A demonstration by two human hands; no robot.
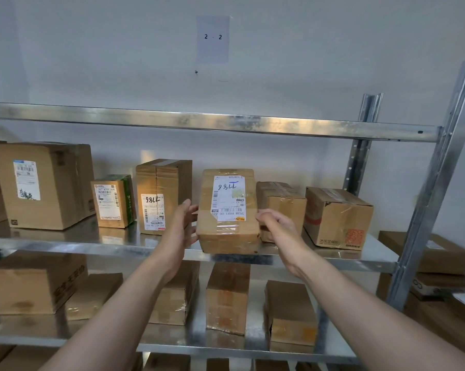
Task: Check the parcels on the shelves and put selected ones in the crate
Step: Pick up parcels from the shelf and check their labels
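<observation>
A brown taped parcel (pixel 227 234) with a white label handwritten "7786" stands at the front edge of the middle shelf (pixel 333 254), its lower end slightly over the edge. My left hand (pixel 182 223) presses its fairly straight fingers against the parcel's left side. My right hand (pixel 275 223) grips the right edge, fingers curled round it. A taller parcel (pixel 162 194) with a similar handwritten label stands just left of it. No crate is in view.
More cardboard parcels line the middle shelf: a large one (pixel 38 183) at far left, a small green-sided one (pixel 112 200), and two (pixel 279 202) (pixel 337 218) on the right. Several boxes lie on the lower shelf (pixel 199 344). A steel upright (pixel 426 199) stands right.
</observation>
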